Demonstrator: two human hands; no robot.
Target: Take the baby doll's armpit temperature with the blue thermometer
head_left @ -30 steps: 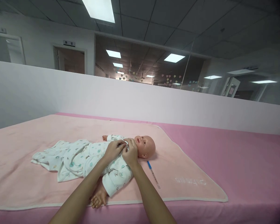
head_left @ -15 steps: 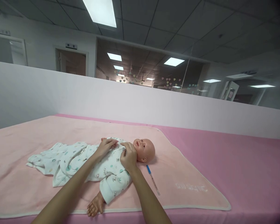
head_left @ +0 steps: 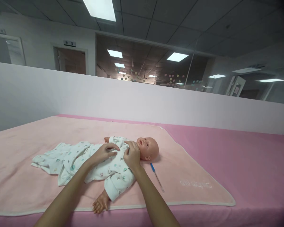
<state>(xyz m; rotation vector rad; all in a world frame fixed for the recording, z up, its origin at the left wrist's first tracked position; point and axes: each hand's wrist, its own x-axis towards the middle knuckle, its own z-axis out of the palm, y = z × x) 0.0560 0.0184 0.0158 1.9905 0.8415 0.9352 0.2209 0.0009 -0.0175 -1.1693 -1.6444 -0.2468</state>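
A white partition (head_left: 142,101) stands under a dark ceiling (head_left: 203,19) with lit panels (head_left: 99,9).

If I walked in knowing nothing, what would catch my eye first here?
A baby doll in a white printed romper lies on its back on a peach blanket, head to the right. The person's left hand and right hand both rest on its chest. A thin blue-tipped stick lies beside the head.
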